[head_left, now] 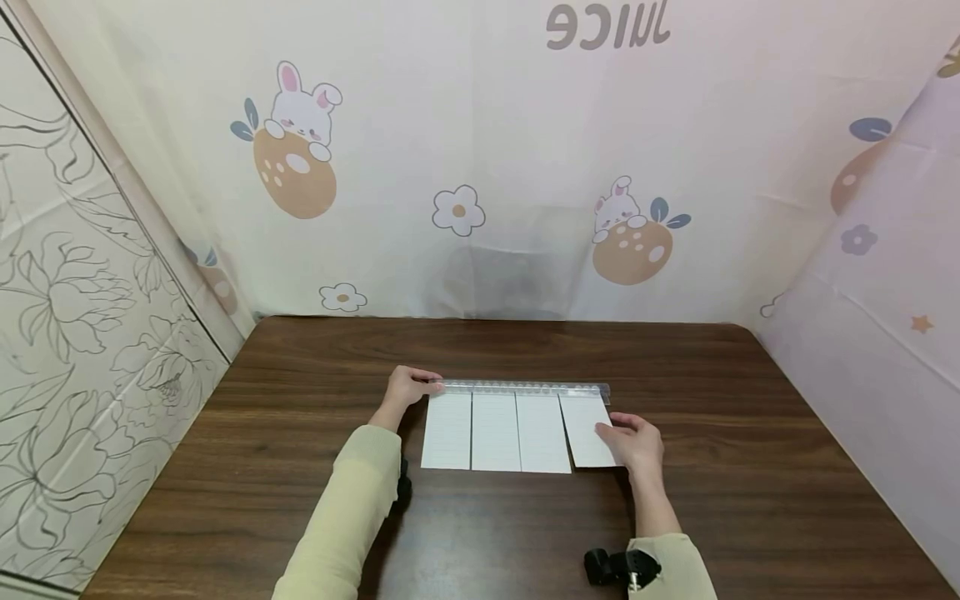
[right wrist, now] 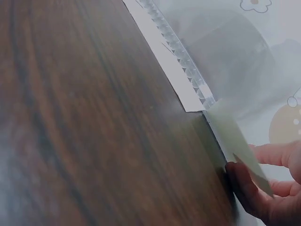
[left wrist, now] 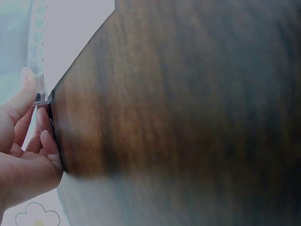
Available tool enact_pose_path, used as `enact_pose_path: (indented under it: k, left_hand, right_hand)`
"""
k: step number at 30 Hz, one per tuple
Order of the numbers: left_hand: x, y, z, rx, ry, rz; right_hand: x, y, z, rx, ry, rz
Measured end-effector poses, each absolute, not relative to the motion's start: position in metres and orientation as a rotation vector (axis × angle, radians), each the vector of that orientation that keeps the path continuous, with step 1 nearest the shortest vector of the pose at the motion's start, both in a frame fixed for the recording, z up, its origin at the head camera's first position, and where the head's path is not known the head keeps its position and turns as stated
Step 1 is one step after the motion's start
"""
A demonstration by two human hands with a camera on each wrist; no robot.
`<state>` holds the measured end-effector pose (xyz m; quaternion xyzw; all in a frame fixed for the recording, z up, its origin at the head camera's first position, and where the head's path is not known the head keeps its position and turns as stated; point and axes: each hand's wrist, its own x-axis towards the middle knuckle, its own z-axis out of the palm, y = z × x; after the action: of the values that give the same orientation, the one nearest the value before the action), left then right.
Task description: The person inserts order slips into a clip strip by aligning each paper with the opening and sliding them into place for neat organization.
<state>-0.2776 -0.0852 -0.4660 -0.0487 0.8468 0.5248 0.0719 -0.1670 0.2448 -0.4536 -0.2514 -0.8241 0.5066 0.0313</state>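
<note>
A clear plastic strip (head_left: 525,387) with a row of small rounded shapes along it lies across the top of several white paper cards (head_left: 495,433), set side by side. My left hand (head_left: 408,387) pinches the strip's left end between thumb and fingers. In the left wrist view, the thumb (left wrist: 28,84) lies over the strip's end. The right hand (head_left: 633,442) pinches the rightmost white card (head_left: 585,429) at its right edge. That card slants away from its neighbour, leaving a narrow wedge-shaped gap. In the right wrist view it angles up from the table between thumb and fingers.
The brown wooden table (head_left: 495,533) has rounded far corners. Behind it hangs a pale curtain (head_left: 525,167) printed with rabbits and flowers, and more patterned cloth (head_left: 885,300) borders the right side. A black wrist mount (head_left: 622,567) sits at the right sleeve.
</note>
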Motion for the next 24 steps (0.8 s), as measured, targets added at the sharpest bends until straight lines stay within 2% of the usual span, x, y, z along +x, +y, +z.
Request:
enact_pose_path:
  k: [7,9,12,14,16,24]
  left_hand:
    - [-0.279,-0.086,-0.466,-0.151,2.548,1.559]
    - [-0.279,-0.086,-0.466,-0.152,2.55,1.548]
    - [-0.279,-0.087,-0.466,-0.141,2.56,1.526]
    - [-0.278,-0.088,-0.466,-0.132,2.565,1.512]
    - [-0.278,-0.089,-0.465,-0.12,2.569,1.497]
    - [-0.277,-0.086,-0.462,-0.057,2.622,1.415]
  right_hand:
    - [-0.165,0.246,-0.452,-0.704,-2.575,1.411]
    - [-0.17,0.254,-0.467,-0.662,-2.587,1.335]
    - [-0.169,0.256,-0.466,-0.6,-2.619,1.313]
    - [-0.168,0.257,-0.464,-0.559,-2.633,1.29]
    - [-0.163,0.251,-0.447,-0.538,-2.658,1.316]
    - [-0.174,0.259,-0.442,-0.354,-2.747,1.105]
